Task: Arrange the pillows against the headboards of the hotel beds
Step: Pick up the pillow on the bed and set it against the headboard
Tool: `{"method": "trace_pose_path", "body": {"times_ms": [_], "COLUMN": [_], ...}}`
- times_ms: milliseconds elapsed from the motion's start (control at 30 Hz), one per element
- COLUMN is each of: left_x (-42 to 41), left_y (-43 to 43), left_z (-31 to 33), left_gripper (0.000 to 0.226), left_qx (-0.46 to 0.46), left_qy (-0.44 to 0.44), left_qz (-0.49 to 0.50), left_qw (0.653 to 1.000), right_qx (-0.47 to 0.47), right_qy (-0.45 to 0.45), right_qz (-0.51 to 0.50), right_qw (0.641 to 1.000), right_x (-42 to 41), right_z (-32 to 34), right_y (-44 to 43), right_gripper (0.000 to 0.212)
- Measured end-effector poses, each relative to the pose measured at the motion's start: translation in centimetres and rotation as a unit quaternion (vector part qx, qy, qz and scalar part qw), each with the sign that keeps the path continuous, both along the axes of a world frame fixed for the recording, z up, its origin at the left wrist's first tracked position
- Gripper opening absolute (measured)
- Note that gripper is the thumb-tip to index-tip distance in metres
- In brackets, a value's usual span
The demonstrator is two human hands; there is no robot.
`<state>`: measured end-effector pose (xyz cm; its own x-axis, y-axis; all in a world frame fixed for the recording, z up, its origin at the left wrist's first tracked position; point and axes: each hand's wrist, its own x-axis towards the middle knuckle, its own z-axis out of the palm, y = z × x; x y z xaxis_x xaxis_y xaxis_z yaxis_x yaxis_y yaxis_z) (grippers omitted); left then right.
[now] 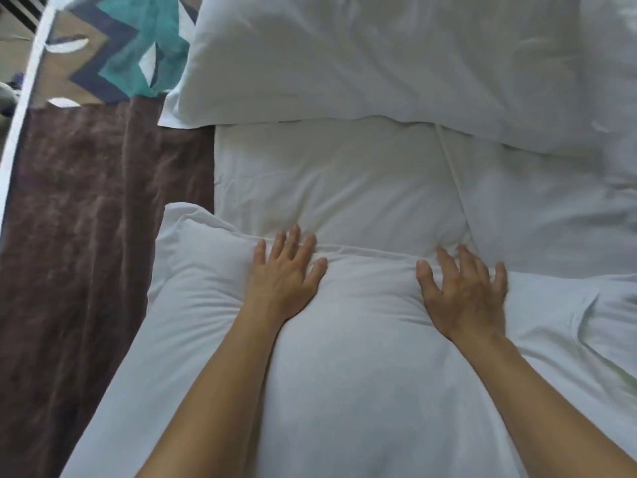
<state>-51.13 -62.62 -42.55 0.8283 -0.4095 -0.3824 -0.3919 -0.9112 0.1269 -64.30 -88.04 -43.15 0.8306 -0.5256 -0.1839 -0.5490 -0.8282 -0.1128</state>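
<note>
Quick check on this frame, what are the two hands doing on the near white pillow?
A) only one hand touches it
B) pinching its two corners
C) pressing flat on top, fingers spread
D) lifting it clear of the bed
C: the left hand and the right hand both lie palm-down with fingers spread on the near white pillow, which dents under them and rests on the white-sheeted bed.

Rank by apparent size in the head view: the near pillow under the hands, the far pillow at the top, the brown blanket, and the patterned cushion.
1. Near pillow, though nearness to the camera inflates it.
2. Far pillow, partly cut off by the frame; it may match the near one.
3. Brown blanket.
4. Patterned cushion, only partly visible.
</note>
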Motion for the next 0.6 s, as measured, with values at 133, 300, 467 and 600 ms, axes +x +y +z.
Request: {"method": "trace_pose_path", "body": {"times_ms": [133, 300, 467, 600], "left_x": [-3.2, -7.5, -12.0, -15.7], "left_y": [1.8, 3.8, 6.2, 8.4], "left_z": [3.0, 8.4, 14.1, 17.6], "left_gripper": [0.085, 0.084, 0.084, 0.082], "left_qx": [0.016, 0.012, -0.017, -0.026], "left_qy": [0.029, 0.011, -0.022, -0.047], "left_qz": [-0.012, -0.015, -0.012, -0.023], "left_qw": [0.999, 1.0, 1.0, 0.998], "right_qx": [0.011, 0.031, 0.031, 0.013], "right_qy": [0.018, 0.029, -0.004, -0.021], "right_qz": [0.02, 0.028, 0.026, 0.023], "right_qw": [1.0, 0.999, 0.999, 0.999], "right_x": [-2.5, -6.6, -11.9, -16.7], "right_z": [2.8, 8.6, 14.4, 17.8], "right_y": [1.6, 3.8, 6.4, 8.6], "right_gripper": [0.079, 0.076, 0.071, 0.075]}}
